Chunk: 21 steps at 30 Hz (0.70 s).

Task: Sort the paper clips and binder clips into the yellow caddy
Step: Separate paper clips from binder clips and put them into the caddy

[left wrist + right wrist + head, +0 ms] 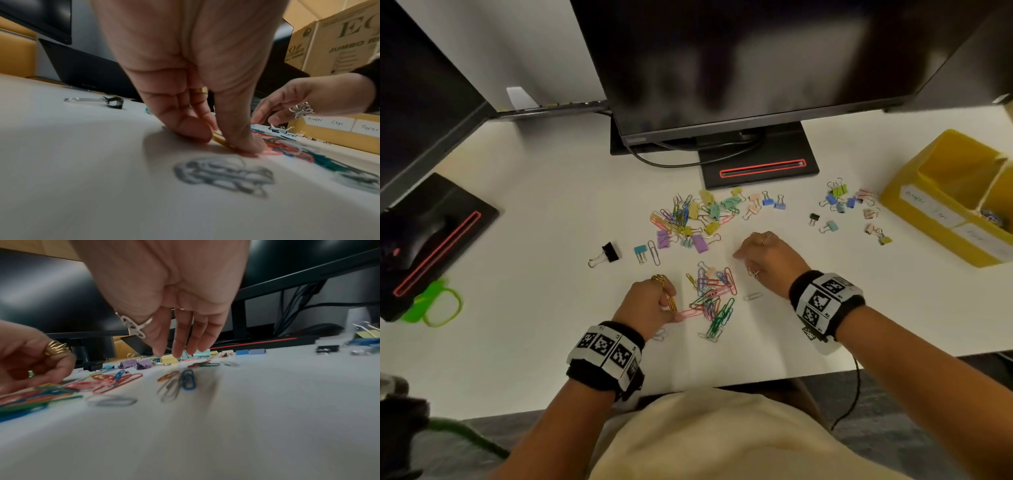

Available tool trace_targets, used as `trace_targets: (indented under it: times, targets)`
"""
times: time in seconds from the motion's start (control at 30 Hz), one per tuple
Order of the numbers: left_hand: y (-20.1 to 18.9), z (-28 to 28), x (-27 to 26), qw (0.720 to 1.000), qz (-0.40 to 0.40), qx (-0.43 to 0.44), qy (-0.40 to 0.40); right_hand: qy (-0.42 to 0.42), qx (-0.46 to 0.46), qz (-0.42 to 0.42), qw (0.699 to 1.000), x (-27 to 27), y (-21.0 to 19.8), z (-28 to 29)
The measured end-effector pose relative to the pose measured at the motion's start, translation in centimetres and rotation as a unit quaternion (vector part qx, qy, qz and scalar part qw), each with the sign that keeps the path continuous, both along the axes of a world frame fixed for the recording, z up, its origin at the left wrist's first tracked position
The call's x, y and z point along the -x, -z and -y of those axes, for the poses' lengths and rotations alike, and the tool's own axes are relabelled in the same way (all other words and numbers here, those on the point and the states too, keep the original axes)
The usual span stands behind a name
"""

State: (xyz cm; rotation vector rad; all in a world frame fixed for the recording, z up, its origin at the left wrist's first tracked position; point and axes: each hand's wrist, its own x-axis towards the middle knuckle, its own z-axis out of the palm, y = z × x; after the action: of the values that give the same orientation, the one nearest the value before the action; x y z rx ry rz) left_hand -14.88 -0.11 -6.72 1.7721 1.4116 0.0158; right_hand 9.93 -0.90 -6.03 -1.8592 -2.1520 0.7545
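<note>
Hands (650, 305) low over paper clips (710, 301)

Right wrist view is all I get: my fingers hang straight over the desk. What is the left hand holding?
Observer: The left hand pinches a gold paper clip beside the near pile.
Operator: Where's the caddy?
Observer: The yellow caddy stands at the desk's far right edge.
Operator: Any marking on it?
Observer: The left wrist view shows two handwritten labels, "Binder Clips" and one starting "Paper".
</note>
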Motion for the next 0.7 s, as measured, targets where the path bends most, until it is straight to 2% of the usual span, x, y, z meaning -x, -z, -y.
trace_targets:
  times: [0.13, 0.2, 0.27, 0.33, 0.47, 0.57, 0.7]
  targets:
    - [0.0, 0.4, -1.1, 1.000, 0.022, 0.014, -0.001, -0.014, -0.005, -0.003, 1.000, 2.0, -0.7, 0.0]
    - [-0.5, 0.5, -1.0, 1.000, 0.022, 0.001, -0.007, -0.024, 0.048, 0.044, 0.998, 3.8, -1.3, -1.1]
    - [-1.4, 0.6, 0.1, 1.000, -0.001, -0.021, -0.004, -0.050, 0.086, 0.115, 0.988, 5.4, -1.6, -2.1]
    - [-2.0, 0.6, 1.8, 0.999, -0.034, -0.011, 0.009, -0.060, 0.105, 0.151, 0.981, 6.3, -1.6, -2.7]
    - [-2.0, 1.7, 3.2, 0.994, -0.082, 0.042, 0.061, -0.029, 0.123, 0.110, 0.986, 6.7, -1.5, -3.4]
    - [-1.6, 1.9, 2.8, 0.995, -0.070, 0.035, 0.063, 0.002, 0.138, 0.036, 0.990, 6.1, -1.1, -4.1]
    - [-1.7, 1.2, 1.0, 0.996, -0.054, 0.030, 0.059, -0.006, 0.134, 0.006, 0.991, 4.6, -1.4, -5.2]
